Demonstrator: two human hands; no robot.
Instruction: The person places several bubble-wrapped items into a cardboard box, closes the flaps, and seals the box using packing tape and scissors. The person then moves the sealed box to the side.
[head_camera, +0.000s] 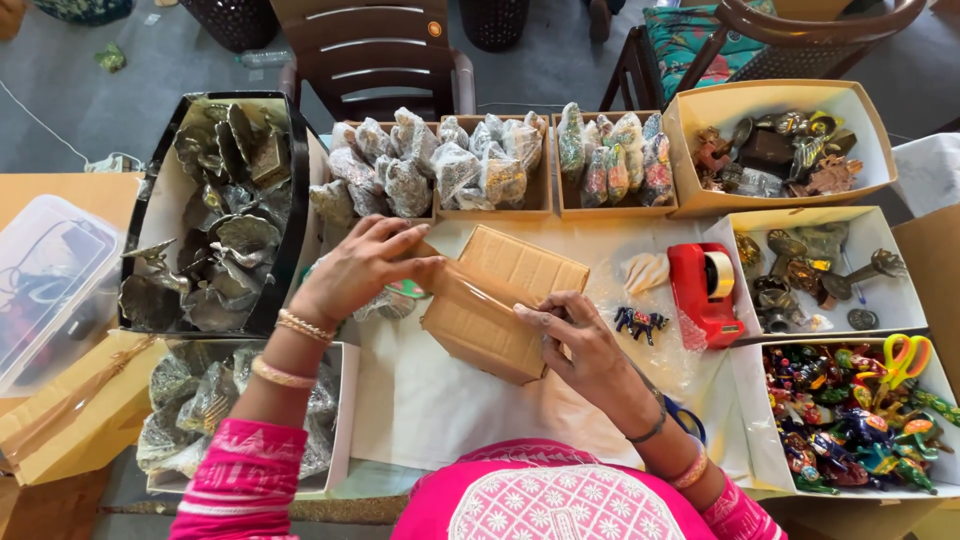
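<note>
A small brown cardboard box (500, 300) lies on the white table cover (440, 400) in front of me, with a strip of clear tape across its top. My left hand (365, 262) presses on the box's upper left corner and the tape end. My right hand (580, 335) rests on the box's right side, fingers flat on the tape. A red tape dispenser (703, 290) stands to the right of the box. Beside it sits a small dark painted elephant figure (640, 322).
Open boxes ring the work area: wrapped figures in cardboard trays (490, 160) at the back, brass pieces (790, 150) at back right, colourful painted figures (860, 415) with scissors at right, metal leaves in a black tray (215, 220) at left. A clear plastic tub (50, 280) sits far left. A brown chair (375, 55) stands behind.
</note>
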